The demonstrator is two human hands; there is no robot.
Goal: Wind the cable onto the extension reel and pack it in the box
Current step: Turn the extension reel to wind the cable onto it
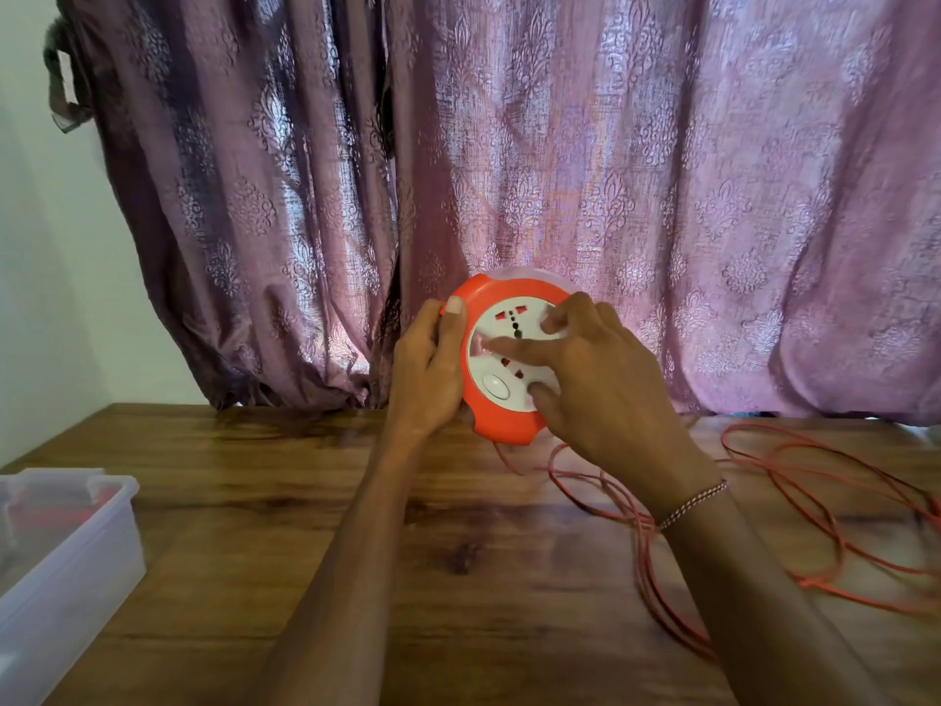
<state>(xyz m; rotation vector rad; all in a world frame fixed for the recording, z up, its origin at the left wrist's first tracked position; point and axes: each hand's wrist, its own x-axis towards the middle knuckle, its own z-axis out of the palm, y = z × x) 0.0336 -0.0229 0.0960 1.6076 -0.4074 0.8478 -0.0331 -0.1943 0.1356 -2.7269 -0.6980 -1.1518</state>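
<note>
An orange extension reel (501, 420) with a white socket face is held up above the wooden table (315, 507), tilted toward me. My left hand (430, 369) grips its left rim, thumb over the top edge. My right hand (596, 369) lies on the white face, fingers spread and pressing on it. A thin orange cable (794, 481) runs out from under the reel and lies in loose loops over the right side of the table. A clear plastic box (66, 552) stands at the table's left edge, something reddish inside.
A purple patterned curtain (560, 170) hangs right behind the table's far edge. A white wall (40, 277) is at the left. Bare wood lies between the box and my arms.
</note>
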